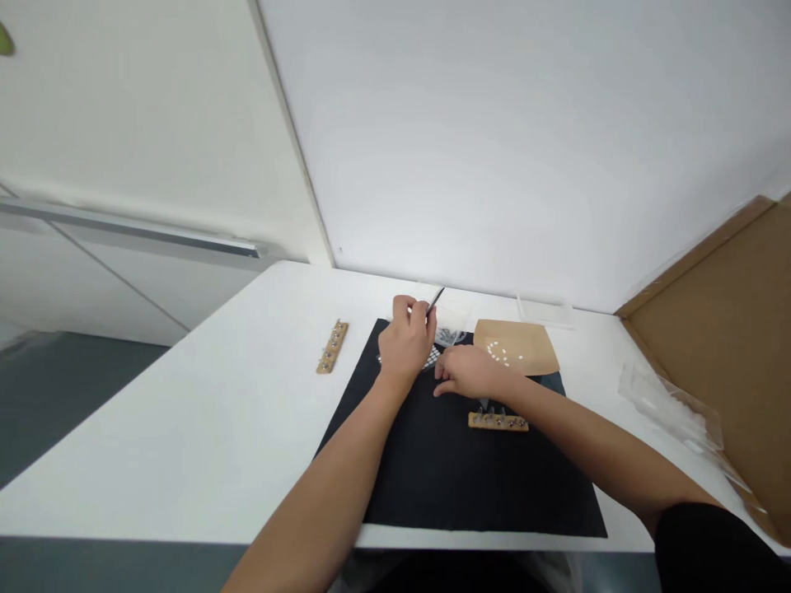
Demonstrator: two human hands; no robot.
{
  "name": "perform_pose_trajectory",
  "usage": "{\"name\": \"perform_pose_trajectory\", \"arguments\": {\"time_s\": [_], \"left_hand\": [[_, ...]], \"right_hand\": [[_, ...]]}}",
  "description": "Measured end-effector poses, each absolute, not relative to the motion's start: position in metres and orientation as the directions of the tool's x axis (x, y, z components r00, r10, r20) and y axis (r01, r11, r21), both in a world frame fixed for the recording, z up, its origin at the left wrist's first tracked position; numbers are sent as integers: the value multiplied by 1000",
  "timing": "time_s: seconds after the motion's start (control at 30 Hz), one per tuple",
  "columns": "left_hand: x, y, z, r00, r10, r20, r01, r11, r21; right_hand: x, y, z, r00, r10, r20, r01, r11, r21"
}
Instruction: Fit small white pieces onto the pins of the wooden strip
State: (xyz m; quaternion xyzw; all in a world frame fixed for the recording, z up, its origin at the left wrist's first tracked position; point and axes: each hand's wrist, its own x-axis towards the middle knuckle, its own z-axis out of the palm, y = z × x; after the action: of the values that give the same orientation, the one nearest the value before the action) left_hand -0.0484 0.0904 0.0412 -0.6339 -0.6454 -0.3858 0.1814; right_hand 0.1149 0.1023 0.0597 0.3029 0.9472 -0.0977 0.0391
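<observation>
My left hand point(404, 342) is closed around a slim dark pen-like tool point(435, 301), its visible end pointing up and to the right. Below and between my hands lies a small piece with a grid of white squares point(431, 357), partly covered by my fingers. My right hand point(470, 371) is beside it, fingers curled in; whatever they pinch is too small or hidden to name. Just below that wrist, a tan bar with a row of small metal and clear pieces point(498, 422) rests on the black mat point(470, 486).
Brown paper point(536, 346) with several small white ovals lies behind my right hand. Another tan bar point(332, 347) sits on the white table point(216, 412) at left. Clear plastic packaging point(673, 403) and a cardboard box point(729, 329) stand at right. A clear bag point(450, 336) lies behind my hands.
</observation>
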Motion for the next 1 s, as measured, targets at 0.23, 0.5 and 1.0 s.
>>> {"name": "perform_pose_trajectory", "arguments": {"time_s": [0.23, 0.5, 1.0], "left_hand": [[-49, 91, 43, -61, 707, 705, 971, -121, 206], [-50, 90, 40, 147, 801, 580, 946, -286, 155], [-12, 77, 37, 311, 822, 477, 840, -472, 266]], "right_hand": [[106, 94, 69, -774, 616, -147, 633, 759, -151], [115, 99, 70, -810, 579, -100, 578, 756, -306], [263, 88, 70, -487, 853, 189, 587, 480, -652]]}}
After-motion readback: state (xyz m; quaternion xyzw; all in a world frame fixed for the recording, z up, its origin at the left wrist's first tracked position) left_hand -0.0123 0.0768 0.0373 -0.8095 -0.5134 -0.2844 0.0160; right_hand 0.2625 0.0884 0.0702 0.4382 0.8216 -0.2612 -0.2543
